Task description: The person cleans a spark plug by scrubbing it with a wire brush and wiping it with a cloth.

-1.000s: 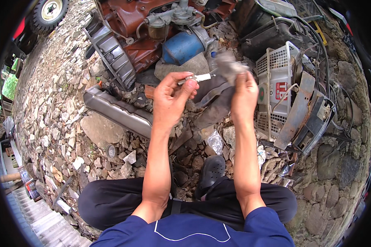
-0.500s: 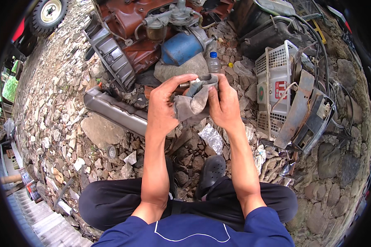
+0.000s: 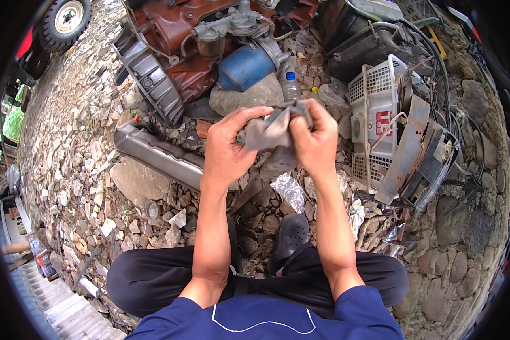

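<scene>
outdoor yard, ground is all loose grey stones and rubble point(image 3: 85, 147), junk scattered everywhere. person is sitting cross-legged on it, dark trousers, blue shirt, one black clog-type shoe point(image 3: 289, 238) poking out between the knees.

both hands are up in front w/ a crumpled grey rag point(image 3: 272, 131) bunched between them. left hand point(image 3: 228, 148) is clenched on the left end of the rag, thumb on top, fingers curled under it. right hand point(image 3: 314, 141) is pinching the right/top end, fingers folded over the cloth. so the rag sits right in the middle btw the two grips, held up off the ground, hands nearly touching. can't tell if anything is wrapped inside the rag, it's too bunched up.

stuff around: straight ahead there's a rusty red engine block point(image 3: 181, 39) w/ a blue cylinder-shaped part point(image 3: 246, 65) on it, and a big pale rock point(image 3: 249, 99) just below that. small clear plastic bottle w/ a blue cap point(image 3: 290, 85) stands beside the rock. grey metal cover point(image 3: 158, 156) lies on the stones to the left of the left forearm. on the right, a white plastic crate point(image 3: 374, 102) w/ bent metal panels and cables leaning on it. a wheel point(image 3: 68, 20) shows top left.
</scene>
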Demonstrator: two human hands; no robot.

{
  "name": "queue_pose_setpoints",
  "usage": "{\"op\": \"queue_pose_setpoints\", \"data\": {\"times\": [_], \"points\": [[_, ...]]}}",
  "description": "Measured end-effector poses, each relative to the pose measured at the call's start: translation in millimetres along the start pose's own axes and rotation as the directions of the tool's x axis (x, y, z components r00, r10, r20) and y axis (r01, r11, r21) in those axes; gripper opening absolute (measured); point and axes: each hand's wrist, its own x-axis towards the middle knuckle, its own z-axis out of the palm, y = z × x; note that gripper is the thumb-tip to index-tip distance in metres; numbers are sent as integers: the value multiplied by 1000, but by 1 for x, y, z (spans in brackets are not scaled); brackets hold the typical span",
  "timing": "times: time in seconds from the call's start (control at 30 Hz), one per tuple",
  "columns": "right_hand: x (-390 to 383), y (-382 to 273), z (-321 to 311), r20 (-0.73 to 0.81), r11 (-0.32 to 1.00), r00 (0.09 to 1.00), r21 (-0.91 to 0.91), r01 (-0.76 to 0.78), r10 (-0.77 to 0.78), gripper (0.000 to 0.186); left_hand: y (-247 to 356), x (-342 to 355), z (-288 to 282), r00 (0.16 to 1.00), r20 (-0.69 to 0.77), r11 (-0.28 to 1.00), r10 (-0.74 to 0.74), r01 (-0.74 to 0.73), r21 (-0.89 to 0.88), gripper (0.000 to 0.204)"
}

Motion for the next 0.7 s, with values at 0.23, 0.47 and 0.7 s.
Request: {"op": "queue_pose_setpoints", "data": {"times": [0.23, 0.47, 0.7], "points": [[26, 35, -56, -164, 678, 925, 725, -123, 343, 30, 12, 2, -11, 997, -68, 996, -42, 37, -79, 24], [11, -3, -23, -19, 718, 975, 680, -148, 219, 30, 14, 2, -5, 994, -56, 991, -92, 86, -101, 25], [2, -21, -5, 123, 992, 985, 58, 114, -121, 20, 14, 5, -12, 998, 15, 998, 59, -59, 19, 40]]}}
